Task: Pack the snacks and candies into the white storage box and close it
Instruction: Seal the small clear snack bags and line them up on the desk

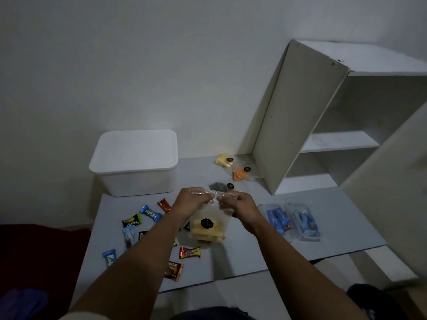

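Note:
A clear bag of yellow snacks [206, 228] with a round black label hangs above the table. My left hand [191, 200] and my right hand [235, 204] both pinch its top edge, close together. The white storage box [134, 162] stands at the back left with its lid on. Several wrapped candies lie loose below and left of my arms, among them a blue one [150, 213], a red one [190, 252] and a brown one [173, 270]. Behind my hands lie a yellow snack bag [223, 160], an orange snack bag [240, 173] and a dark snack bag [219, 187].
Two clear trays of blue-wrapped sweets [292, 221] sit on the grey table [242, 257] to the right. A white shelf unit [323, 125] stands on the table's back right. A dark red surface [41, 250] lies left of the table.

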A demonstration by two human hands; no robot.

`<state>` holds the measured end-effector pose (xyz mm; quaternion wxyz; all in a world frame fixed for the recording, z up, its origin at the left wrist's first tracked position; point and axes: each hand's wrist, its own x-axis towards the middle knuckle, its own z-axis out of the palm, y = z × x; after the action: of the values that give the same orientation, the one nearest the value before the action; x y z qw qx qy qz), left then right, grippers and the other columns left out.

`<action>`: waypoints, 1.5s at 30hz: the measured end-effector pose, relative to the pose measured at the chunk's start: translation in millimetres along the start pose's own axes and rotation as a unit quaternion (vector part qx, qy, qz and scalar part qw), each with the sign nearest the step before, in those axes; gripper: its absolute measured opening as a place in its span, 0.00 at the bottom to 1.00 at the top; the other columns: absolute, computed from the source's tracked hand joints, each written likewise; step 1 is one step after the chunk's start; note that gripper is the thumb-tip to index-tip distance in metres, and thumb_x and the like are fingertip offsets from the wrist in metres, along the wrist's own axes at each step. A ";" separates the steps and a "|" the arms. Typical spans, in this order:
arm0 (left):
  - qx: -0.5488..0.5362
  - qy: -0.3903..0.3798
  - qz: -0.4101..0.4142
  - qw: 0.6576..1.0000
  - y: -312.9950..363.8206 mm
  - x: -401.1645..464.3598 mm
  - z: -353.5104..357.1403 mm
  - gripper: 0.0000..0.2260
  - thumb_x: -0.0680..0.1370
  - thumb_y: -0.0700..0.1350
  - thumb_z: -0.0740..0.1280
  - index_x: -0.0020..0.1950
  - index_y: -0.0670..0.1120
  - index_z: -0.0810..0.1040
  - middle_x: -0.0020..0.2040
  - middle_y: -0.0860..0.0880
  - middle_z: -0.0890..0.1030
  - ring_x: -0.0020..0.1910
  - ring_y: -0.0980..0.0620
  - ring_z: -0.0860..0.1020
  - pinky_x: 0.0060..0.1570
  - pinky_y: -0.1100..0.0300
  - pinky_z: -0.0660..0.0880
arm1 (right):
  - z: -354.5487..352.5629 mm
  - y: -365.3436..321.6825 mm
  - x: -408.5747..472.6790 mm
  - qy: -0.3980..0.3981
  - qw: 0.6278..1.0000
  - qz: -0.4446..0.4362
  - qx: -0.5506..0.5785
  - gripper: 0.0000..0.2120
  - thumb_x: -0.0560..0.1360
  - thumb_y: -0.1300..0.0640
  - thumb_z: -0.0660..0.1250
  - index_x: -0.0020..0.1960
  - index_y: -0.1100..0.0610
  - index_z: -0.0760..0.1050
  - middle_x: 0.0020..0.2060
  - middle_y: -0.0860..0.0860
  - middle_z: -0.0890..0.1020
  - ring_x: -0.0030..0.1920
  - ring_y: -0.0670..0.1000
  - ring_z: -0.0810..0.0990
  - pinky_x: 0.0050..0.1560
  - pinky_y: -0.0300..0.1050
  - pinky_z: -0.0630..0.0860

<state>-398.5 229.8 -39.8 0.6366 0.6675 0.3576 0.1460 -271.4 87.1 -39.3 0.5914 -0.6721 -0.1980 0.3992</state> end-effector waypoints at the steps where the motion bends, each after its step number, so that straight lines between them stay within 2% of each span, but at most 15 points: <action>1: 0.006 -0.001 0.000 1.000 0.9 0.2 7.8 0.05 0.72 0.45 0.77 0.43 0.45 0.87 0.41 0.45 0.87 0.39 0.52 0.82 0.45 0.58 0.78 | -4.7 1.7 0.5 -0.002 1.000 -0.002 -0.002 0.06 0.75 0.59 0.75 0.49 0.62 0.85 0.40 0.55 0.85 0.42 0.50 0.84 0.45 0.43 0.79; 6: -0.026 0.015 -0.035 0.999 6.9 0.5 43.4 0.04 0.76 0.42 0.72 0.44 0.45 0.86 0.39 0.46 0.87 0.38 0.53 0.83 0.42 0.62 0.78 | -39.4 4.8 12.3 -0.022 1.000 -0.002 -0.020 0.03 0.76 0.61 0.73 0.44 0.59 0.83 0.36 0.54 0.83 0.40 0.51 0.83 0.48 0.49 0.76; 8: -0.058 0.035 -0.055 0.996 6.6 1.5 56.4 0.07 0.80 0.44 0.69 0.47 0.44 0.85 0.42 0.44 0.87 0.41 0.51 0.84 0.45 0.59 0.79 | -55.3 4.5 19.0 -0.022 1.000 0.009 -0.021 0.05 0.75 0.60 0.73 0.46 0.63 0.83 0.37 0.55 0.84 0.40 0.51 0.83 0.49 0.50 0.76; 11: -0.028 0.052 -0.042 0.997 1.9 3.9 73.5 0.11 0.81 0.47 0.67 0.46 0.43 0.85 0.42 0.44 0.87 0.44 0.47 0.85 0.51 0.53 0.80 | -81.0 3.5 29.2 -0.040 0.997 0.026 -0.062 0.09 0.74 0.60 0.74 0.48 0.66 0.83 0.39 0.57 0.85 0.42 0.52 0.83 0.49 0.50 0.76; 13: 0.004 0.051 -0.032 0.998 1.9 4.5 85.3 0.12 0.81 0.48 0.67 0.47 0.43 0.85 0.42 0.46 0.87 0.43 0.51 0.85 0.51 0.54 0.79 | -98.5 3.5 37.5 -0.074 0.990 0.032 -0.116 0.08 0.74 0.60 0.74 0.49 0.65 0.84 0.41 0.59 0.86 0.42 0.51 0.83 0.47 0.48 0.77; 16: 0.067 0.041 -0.011 0.997 6.5 5.0 105.3 0.10 0.81 0.49 0.67 0.45 0.47 0.84 0.41 0.50 0.87 0.39 0.61 0.84 0.45 0.61 0.76 | -120.1 2.4 50.6 -0.135 0.976 0.023 -0.171 0.06 0.74 0.58 0.74 0.47 0.62 0.85 0.42 0.59 0.86 0.42 0.50 0.83 0.45 0.45 0.78; 19: 0.060 0.056 -0.004 0.997 9.4 6.9 124.0 0.10 0.81 0.49 0.67 0.43 0.49 0.84 0.40 0.50 0.87 0.37 0.62 0.83 0.42 0.62 0.74 | -135.1 1.8 60.7 -0.171 0.970 0.013 -0.169 0.05 0.77 0.60 0.72 0.44 0.61 0.83 0.38 0.56 0.82 0.41 0.52 0.79 0.47 0.47 0.77; 23: 0.019 0.113 -0.035 0.993 12.7 8.0 142.8 0.15 0.83 0.50 0.63 0.45 0.45 0.85 0.39 0.50 0.86 0.36 0.60 0.83 0.41 0.61 0.75 | -143.9 5.1 67.5 -0.181 0.968 -0.008 -0.175 0.07 0.78 0.61 0.71 0.45 0.65 0.80 0.36 0.55 0.79 0.38 0.50 0.77 0.46 0.44 0.77; 27: -0.004 0.145 -0.042 0.989 12.1 12.8 150.1 0.17 0.84 0.51 0.61 0.47 0.44 0.85 0.41 0.47 0.87 0.42 0.51 0.85 0.46 0.57 0.77 | -157.0 4.6 71.7 -0.170 0.974 -0.012 -0.146 0.10 0.77 0.59 0.73 0.48 0.68 0.82 0.39 0.55 0.83 0.38 0.48 0.81 0.45 0.40 0.80; 29: -0.011 0.151 -0.037 0.988 14.6 16.4 152.0 0.17 0.84 0.51 0.62 0.47 0.44 0.85 0.41 0.47 0.87 0.40 0.53 0.84 0.46 0.57 0.78 | -162.3 3.5 76.0 -0.179 0.973 -0.014 -0.144 0.10 0.77 0.58 0.73 0.45 0.67 0.82 0.38 0.55 0.82 0.39 0.49 0.81 0.47 0.44 0.81; 33: -0.013 0.164 -0.044 0.985 16.8 26.7 154.1 0.16 0.83 0.52 0.63 0.46 0.46 0.86 0.40 0.47 0.87 0.41 0.51 0.84 0.46 0.55 0.78 | -162.0 -4.6 86.4 -0.176 0.963 -0.058 -0.195 0.10 0.77 0.58 0.73 0.38 0.58 0.80 0.31 0.51 0.80 0.34 0.47 0.78 0.42 0.44 0.79; 35: 0.009 0.191 -0.034 0.981 18.2 32.1 151.9 0.16 0.82 0.53 0.64 0.44 0.46 0.85 0.40 0.46 0.86 0.41 0.48 0.83 0.46 0.53 0.77 | -158.4 -14.6 88.6 -0.176 0.957 -0.085 -0.213 0.10 0.78 0.58 0.72 0.38 0.57 0.79 0.32 0.51 0.80 0.33 0.46 0.79 0.40 0.42 0.79; 38: 0.048 0.281 -0.009 0.959 31.2 37.2 146.9 0.14 0.79 0.58 0.68 0.47 0.47 0.81 0.42 0.52 0.82 0.41 0.55 0.78 0.41 0.58 0.73 | -153.6 -28.5 94.6 -0.156 0.959 -0.115 -0.205 0.12 0.78 0.58 0.72 0.36 0.56 0.79 0.33 0.51 0.82 0.33 0.45 0.80 0.39 0.39 0.79; 41: 0.039 0.363 0.006 0.931 44.9 40.7 146.5 0.18 0.78 0.60 0.68 0.43 0.44 0.76 0.38 0.51 0.78 0.38 0.54 0.75 0.40 0.56 0.72 | -149.8 -36.9 101.2 -0.122 0.965 -0.134 -0.190 0.09 0.78 0.58 0.72 0.41 0.61 0.82 0.37 0.54 0.85 0.34 0.45 0.81 0.39 0.36 0.77; 45: -0.073 0.241 -0.041 0.967 58.3 51.6 167.1 0.19 0.80 0.56 0.67 0.38 0.43 0.77 0.33 0.45 0.77 0.33 0.49 0.75 0.37 0.56 0.75 | -146.5 -41.2 101.0 -0.137 0.961 -0.158 -0.183 0.06 0.78 0.60 0.73 0.46 0.63 0.85 0.37 0.53 0.86 0.35 0.43 0.82 0.38 0.32 0.75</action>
<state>-236.7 143.3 -22.2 0.5837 0.5493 0.5159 0.3024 -89.2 77.5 -33.2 0.4807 -0.6680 -0.4506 0.3458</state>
